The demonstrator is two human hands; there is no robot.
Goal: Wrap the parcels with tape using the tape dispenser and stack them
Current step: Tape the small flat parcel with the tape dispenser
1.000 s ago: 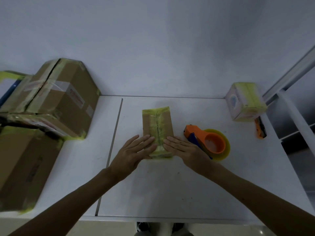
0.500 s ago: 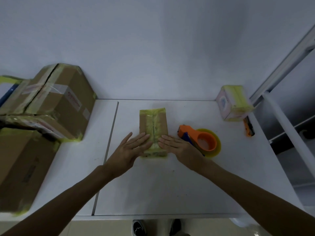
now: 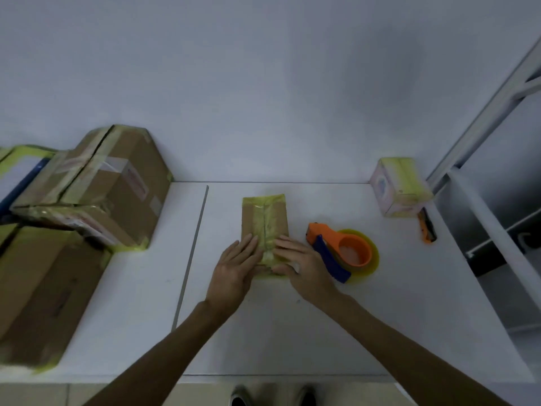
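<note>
Far left: stacked cardboard boxes (image 3: 96, 197), already banded w/ yellowish tape, piled on a white counter (image 3: 292, 332); a bigger brown box (image 3: 44, 288) sits nearest the viewer, blurred. A thin seam runs front to back across the counter just right of the pile.

Centre: a small flat cardboard parcel (image 3: 265, 222), long side pointing away from the viewer, w/ yellow tape down its middle and over both short ends. The left hand (image 3: 234, 268) lies flat on its near-left corner, fingers (image 3: 248, 244) straight and together, pressing rather than gripping. The right hand (image 3: 304, 266) lies on the near-right corner, fingers spread loose, thumb tucked at the near edge; neither hand is clenched on anything.

Just right of that hand, apart from the parcel: an orange tape dispenser (image 3: 342, 253) w/ blue blade guard, on its side, yellow roll loaded. Far right, at the back: a small pale box (image 3: 399, 186) taped yellow, and an orange utility knife (image 3: 426, 227) beside it.

Handling, as a guess: the parcel looks light, stiff and shallow; taped faces prob. slick, so pinch the long bare-cardboard edges w/ both hands to lift and carry it to the pile at left.
</note>
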